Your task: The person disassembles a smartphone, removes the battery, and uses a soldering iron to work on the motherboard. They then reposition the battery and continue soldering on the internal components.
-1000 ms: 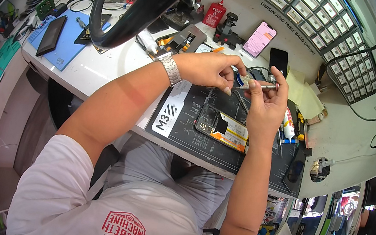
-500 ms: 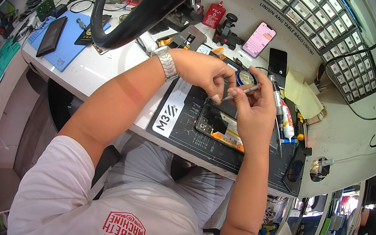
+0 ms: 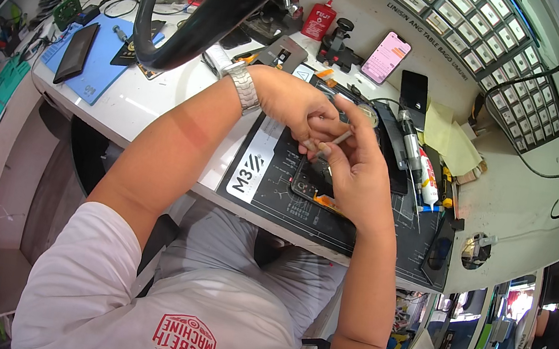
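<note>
Over the black work mat [image 3: 271, 205], my two hands meet fingertip to fingertip. My right hand [image 3: 360, 168] pinches a thin pale-grey stick [image 3: 342, 138]; its exact kind does not show. My left hand [image 3: 290, 101] is closed, its thumb and fingers pressed together beside the stick's near end. Whatever lies in that pinch is too small to make out. Beneath the hands lies an opened phone [image 3: 324, 201] with orange flex strips along its lower edge; my right hand covers much of it.
A thick black tube [image 3: 203, 28] arches across the upper left. Right of the mat's middle lie a pen-shaped tool [image 3: 411, 144] and a white-and-red tube [image 3: 429, 180]. A lit phone [image 3: 386, 57] leans at the back beside a black stand [image 3: 339, 46] and red bottle [image 3: 319, 20].
Both hands have shifted a little left and nearer, down over the opened phone, and come closer together. The stick has moved with my right hand, and more of the phone is covered.
</note>
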Demonstrator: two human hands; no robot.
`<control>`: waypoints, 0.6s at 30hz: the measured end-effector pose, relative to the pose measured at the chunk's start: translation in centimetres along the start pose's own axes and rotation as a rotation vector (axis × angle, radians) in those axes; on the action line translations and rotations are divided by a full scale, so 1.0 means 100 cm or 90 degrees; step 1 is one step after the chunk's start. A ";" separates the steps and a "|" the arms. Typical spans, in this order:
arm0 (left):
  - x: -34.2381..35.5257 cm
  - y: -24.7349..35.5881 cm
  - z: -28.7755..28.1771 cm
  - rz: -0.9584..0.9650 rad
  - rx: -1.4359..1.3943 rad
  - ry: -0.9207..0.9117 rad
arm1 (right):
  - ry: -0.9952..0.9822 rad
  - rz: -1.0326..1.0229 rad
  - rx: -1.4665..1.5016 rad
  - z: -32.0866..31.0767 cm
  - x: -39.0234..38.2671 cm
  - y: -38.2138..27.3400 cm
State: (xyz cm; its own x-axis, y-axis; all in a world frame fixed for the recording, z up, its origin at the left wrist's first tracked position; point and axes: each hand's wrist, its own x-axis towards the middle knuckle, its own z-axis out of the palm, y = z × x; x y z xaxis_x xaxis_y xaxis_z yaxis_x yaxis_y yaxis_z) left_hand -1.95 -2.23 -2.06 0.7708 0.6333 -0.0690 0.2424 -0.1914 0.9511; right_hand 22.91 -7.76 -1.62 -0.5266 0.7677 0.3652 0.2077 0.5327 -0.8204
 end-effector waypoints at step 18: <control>0.047 -0.012 0.036 0.038 0.259 0.354 | 0.093 -0.120 -0.286 0.046 -0.032 -0.019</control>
State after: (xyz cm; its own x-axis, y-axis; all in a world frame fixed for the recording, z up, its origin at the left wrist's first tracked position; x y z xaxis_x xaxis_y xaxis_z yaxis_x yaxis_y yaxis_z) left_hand 3.52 -1.68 -4.57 0.4001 0.8824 0.2477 0.4944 -0.4353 0.7523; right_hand 20.40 -12.85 -3.22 -0.4748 0.6680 0.5730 0.4714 0.7428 -0.4754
